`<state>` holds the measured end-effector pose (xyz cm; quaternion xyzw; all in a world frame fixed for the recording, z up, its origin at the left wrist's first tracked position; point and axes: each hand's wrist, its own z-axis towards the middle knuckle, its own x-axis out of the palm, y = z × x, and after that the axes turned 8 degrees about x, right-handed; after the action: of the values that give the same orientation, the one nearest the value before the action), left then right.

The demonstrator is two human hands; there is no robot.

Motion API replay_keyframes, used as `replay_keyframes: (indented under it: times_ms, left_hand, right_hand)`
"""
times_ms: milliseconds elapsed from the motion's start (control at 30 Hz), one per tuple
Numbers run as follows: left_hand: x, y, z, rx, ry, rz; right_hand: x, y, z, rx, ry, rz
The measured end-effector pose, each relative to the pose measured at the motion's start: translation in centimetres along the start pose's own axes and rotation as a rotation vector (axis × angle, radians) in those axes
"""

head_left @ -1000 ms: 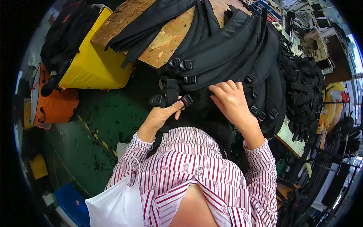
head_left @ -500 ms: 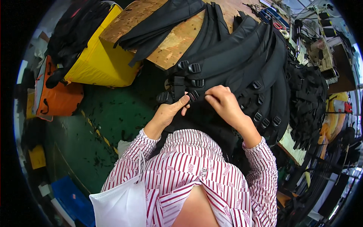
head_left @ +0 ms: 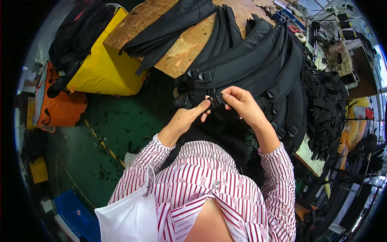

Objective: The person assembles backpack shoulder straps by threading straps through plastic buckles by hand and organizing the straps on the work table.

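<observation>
Between my hands is a black plastic strap buckle (head_left: 215, 101). My left hand (head_left: 190, 116) pinches it with thumb and fingers from the left. On its right side, my right hand (head_left: 244, 105) grips a short end of black webbing (head_left: 222, 98) at the buckle, thumb against fingers. Padded black shoulder straps (head_left: 258, 60) lie in a thick bundle just beyond, draped over the table edge. More buckles (head_left: 205, 76) hang from their ends, one of them (head_left: 182, 101) just left of my left hand's fingers.
A wooden table (head_left: 177, 56) stands ahead. To the left are a yellow bag (head_left: 105, 64) and an orange bag (head_left: 64, 103) on the green floor (head_left: 109, 125), which is strewn with black scraps. A pile of black webbing pieces (head_left: 324, 109) hangs at right. A blue crate (head_left: 76, 213) sits lower left.
My right hand has moved left and closed on the webbing at the buckle. My left hand, with the buckle, has shifted slightly right.
</observation>
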<state>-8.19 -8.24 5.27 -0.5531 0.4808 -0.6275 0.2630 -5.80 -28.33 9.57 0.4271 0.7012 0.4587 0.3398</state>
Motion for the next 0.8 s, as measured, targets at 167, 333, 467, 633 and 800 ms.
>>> replay_keyframes:
  times_ms: [167, 333, 467, 633, 800]
  left_hand:
    - [0.6, 0.1, 0.4, -0.001, 0.031, 0.037]
    - [0.8, -0.1, 0.1, 0.002, 0.072, -0.012]
    - [0.9, 0.1, 0.1, -0.041, -0.011, -0.062]
    - [1.4, 0.7, 0.3, 0.014, 0.020, -0.039]
    - [1.5, 1.3, -0.6, -0.038, -0.053, 0.046]
  right_hand:
    - [-0.6, 0.2, -0.1, -0.008, 0.111, 0.023]
    - [-1.8, 1.2, -0.2, 0.035, 0.269, -0.100]
    - [-0.8, 0.6, 0.1, -0.020, 0.191, -0.122]
    - [2.2, -1.4, 0.5, -0.120, -0.217, -0.005]
    - [2.5, -0.7, -0.1, -0.116, -0.244, -0.093]
